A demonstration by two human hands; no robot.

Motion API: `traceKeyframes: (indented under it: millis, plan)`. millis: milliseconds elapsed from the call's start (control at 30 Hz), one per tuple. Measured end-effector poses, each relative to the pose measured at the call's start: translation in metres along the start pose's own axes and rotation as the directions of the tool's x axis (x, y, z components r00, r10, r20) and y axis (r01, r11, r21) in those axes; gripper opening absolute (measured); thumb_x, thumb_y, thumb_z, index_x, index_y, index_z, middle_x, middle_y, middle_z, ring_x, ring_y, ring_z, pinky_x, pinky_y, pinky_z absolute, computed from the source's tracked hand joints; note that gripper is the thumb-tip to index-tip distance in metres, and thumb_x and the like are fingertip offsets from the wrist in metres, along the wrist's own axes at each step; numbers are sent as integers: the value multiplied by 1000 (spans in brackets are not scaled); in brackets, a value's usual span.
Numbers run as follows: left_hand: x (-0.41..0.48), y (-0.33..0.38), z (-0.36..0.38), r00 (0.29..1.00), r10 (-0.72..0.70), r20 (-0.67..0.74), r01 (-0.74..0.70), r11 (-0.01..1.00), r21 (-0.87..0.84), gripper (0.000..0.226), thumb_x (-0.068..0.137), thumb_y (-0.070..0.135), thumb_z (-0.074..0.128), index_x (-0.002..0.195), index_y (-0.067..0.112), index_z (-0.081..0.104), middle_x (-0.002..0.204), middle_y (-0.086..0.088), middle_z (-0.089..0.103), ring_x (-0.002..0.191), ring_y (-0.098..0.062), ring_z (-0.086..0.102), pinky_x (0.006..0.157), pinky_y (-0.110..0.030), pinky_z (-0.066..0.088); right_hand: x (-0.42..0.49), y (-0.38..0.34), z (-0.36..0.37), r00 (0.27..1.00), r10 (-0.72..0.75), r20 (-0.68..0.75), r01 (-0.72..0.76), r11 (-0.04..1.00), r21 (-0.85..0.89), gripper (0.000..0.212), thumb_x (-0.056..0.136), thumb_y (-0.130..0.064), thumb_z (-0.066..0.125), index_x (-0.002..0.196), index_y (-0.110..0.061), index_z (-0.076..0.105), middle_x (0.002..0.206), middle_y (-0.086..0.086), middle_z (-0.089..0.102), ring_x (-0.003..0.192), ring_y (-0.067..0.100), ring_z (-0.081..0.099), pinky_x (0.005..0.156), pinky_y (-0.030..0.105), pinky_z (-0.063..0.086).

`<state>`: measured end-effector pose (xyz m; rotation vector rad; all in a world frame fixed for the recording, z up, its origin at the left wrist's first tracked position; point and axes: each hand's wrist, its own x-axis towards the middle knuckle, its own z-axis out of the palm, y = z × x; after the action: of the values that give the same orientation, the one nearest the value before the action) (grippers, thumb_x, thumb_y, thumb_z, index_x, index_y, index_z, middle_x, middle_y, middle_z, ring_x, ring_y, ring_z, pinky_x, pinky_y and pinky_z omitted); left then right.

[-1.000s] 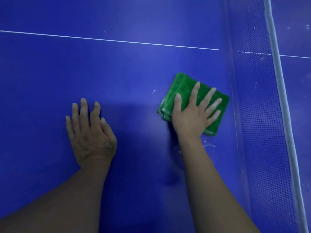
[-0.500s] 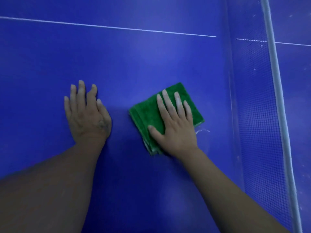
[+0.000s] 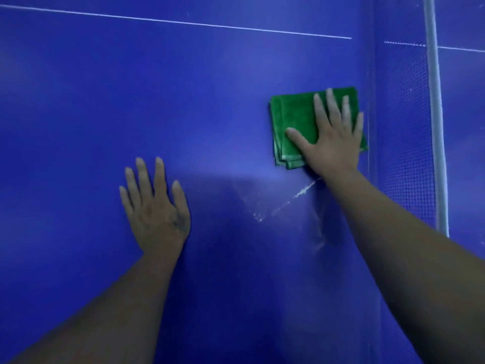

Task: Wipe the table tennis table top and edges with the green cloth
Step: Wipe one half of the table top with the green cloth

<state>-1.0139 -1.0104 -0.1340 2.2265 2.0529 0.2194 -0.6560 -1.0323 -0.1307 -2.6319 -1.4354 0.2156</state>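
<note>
Head view: right hand (image 3: 332, 145) presses green cloth (image 3: 294, 122) just beside the net (image 3: 404, 132), fingers straight and apart; left hand (image 3: 157, 208) rests flat on tabletop (image 3: 131, 88), fingers apart.

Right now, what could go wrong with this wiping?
1. The cloth under the right hand lies close to the net; a push further right may snag it.
2. White streaks on the table, on the near side of the cloth, may get missed.
3. The left hand, flat on the table, may leave prints.
</note>
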Motion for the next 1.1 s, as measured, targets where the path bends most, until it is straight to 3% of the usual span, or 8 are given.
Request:
traceKeyframes:
  millis: [200,367,467,600,767,900,1000,1100]
  plan:
    - [-21,-11,1,998,-65,18,66,998,-10,63,113,51,30,171,28,27,181,-3,15,168,-24,6,136,-52,8,-103,-9,16,957,275,-90,-275,961,8,101,97,-90,30,174,-26,18,183,-3,7,169,31,5,133,65,7]
    - [-22,-12,1,999,-47,-10,46,999,-19,61,113,47,34,170,25,31,180,-6,18,168,-26,9,135,-54,11,-189,-27,31,933,354,-69,-355,935,-1,102,99,-85,34,174,-18,18,183,2,5,169,33,4,132,66,7]
    - [-20,-12,1,998,-56,-2,56,998,-8,61,113,46,34,170,24,30,181,-6,17,168,-26,7,135,-54,10,-180,-41,33,887,459,-56,-457,888,49,106,96,-87,36,174,-17,15,183,3,5,169,34,2,131,69,5]
    - [-19,-10,0,998,-66,22,66,998,5,62,113,46,32,171,24,28,181,-5,14,169,-25,5,136,-54,9,-134,-73,33,815,577,-48,-571,815,101,115,91,-95,24,174,-17,12,183,10,1,168,41,0,128,75,6]
    - [-19,-10,1,998,-59,13,59,998,-4,62,113,46,33,170,24,29,181,-4,14,169,-24,5,136,-53,9,-84,-115,38,924,380,-38,-378,924,58,108,91,-96,27,174,-29,15,183,12,0,167,43,0,129,72,3]
    - [-19,-12,3,998,-65,10,65,998,-3,62,112,46,33,170,24,30,181,-3,15,168,-23,6,136,-53,8,-94,-113,42,1000,24,-13,-24,999,21,101,92,-94,35,173,-34,22,183,9,5,168,41,3,129,71,6]
    - [-19,-14,5,999,-52,-11,52,999,-17,61,113,46,35,169,24,33,181,-3,18,168,-24,9,136,-53,9,-145,-83,39,960,-279,30,277,960,48,98,93,-91,43,172,-37,26,183,4,7,169,37,2,129,71,9]
    - [-19,-14,6,999,-46,-25,46,999,-18,60,113,45,36,169,23,34,180,-4,19,168,-25,11,135,-54,11,-201,-50,33,886,-451,111,446,893,68,98,92,-91,48,172,-39,25,183,2,8,169,36,5,128,71,15]
